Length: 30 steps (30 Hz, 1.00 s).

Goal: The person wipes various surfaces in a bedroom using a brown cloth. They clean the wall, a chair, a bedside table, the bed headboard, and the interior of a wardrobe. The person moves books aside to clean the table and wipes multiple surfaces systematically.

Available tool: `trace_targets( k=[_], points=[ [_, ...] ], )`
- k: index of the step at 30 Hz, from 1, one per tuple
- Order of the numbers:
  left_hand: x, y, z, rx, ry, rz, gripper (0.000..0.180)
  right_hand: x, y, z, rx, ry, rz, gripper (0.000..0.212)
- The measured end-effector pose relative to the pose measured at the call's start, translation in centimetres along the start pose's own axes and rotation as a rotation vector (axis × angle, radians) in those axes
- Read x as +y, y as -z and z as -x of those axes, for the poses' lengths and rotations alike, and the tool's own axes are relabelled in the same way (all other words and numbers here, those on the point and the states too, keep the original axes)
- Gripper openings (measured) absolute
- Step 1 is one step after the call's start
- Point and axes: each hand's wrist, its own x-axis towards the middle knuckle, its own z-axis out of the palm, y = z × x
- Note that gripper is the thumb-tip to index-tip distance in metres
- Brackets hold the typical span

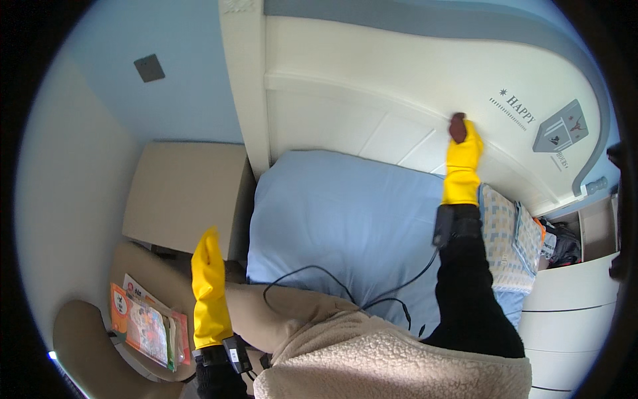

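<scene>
My right hand (pixel 464 156), in a yellow rubber glove, reaches forward to the cream headboard (pixel 319 120). Its fingers are closed on a bunched dark maroon cloth (pixel 458 128), which is at the panel's raised moulding. My left hand (pixel 210 289) wears a matching yellow glove. It hangs over the near left side, beside the brown chair, with the fingers stretched out together and nothing seen in them. A blue pillow (pixel 332 206) lies below the headboard, between my arms.
A beige bedside cabinet (pixel 186 189) stands left of the bed. Magazines (pixel 146 326) lie on the brown chair (pixel 86 339). Black cables (pixel 319 267) loop over the bed and my lap. Patterned pillows (pixel 503 233) and white drawers (pixel 565 319) are at the right.
</scene>
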Motion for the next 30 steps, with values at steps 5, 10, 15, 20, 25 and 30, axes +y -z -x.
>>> trace_targets(
  k=[5,10,15,20,25,30],
  points=[
    [12.6,-3.5,-6.2,-0.163,-0.339,-0.034,0.032,-2.5,-17.4,9.9,-0.251,0.628,0.849,0.016],
    [22.0,-1.4,-10.5,-0.179,-0.543,-0.136,0.034,-2.7,-31.7,18.5,-0.601,0.575,0.603,0.027],
    [30.5,4.2,-16.9,0.046,-0.933,-0.417,0.042,-4.9,-27.6,17.1,-0.706,0.206,0.165,0.029],
    [37.4,3.5,-27.2,0.392,-1.185,-0.377,0.056,-11.8,-20.5,8.3,-0.569,0.213,-0.272,0.037],
    [38.4,-2.1,-34.3,0.548,-1.037,-0.067,0.067,-14.2,-19.1,0.4,0.008,0.404,-0.249,0.051],
    [36.7,-5.9,-36.1,0.592,-1.078,0.211,0.074,-11.2,-22.6,2.0,0.14,0.686,0.337,0.052]
  ],
)
